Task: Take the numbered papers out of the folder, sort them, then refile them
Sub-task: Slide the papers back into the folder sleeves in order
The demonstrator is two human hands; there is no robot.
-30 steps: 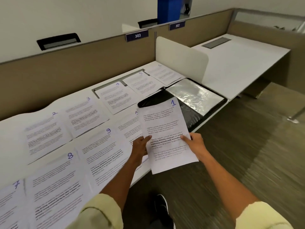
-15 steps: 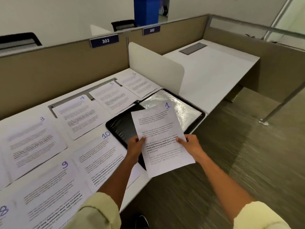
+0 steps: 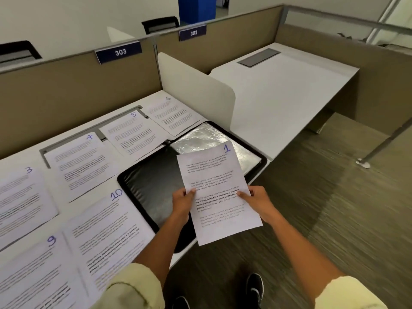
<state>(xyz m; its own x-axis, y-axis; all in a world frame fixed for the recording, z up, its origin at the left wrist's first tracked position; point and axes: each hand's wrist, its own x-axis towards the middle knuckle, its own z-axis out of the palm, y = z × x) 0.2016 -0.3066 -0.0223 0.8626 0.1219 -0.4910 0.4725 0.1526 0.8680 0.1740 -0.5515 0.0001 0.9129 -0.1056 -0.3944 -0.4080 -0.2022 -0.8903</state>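
1. Sheet marked 1 (image 3: 217, 192): thin white paper, matt, printed in black, numbered in blue ink.
2. Folder (image 3: 147, 186): black cover, glossy, light reflected; smooth, plastic-looking.
3. Sleeve (image 3: 214, 139) in the folder: clear plastic, wrinkled, strongly shiny.
4. Desk (image 3: 285, 94): white top, smooth, matt.
5. Partition (image 3: 66, 90): tan, matt, cloth-like face noted.
6. Floor (image 3: 334, 208): brown carpet, rough, streaked.
7. Cuffs (image 3: 138, 286): pale yellow cloth, matt.
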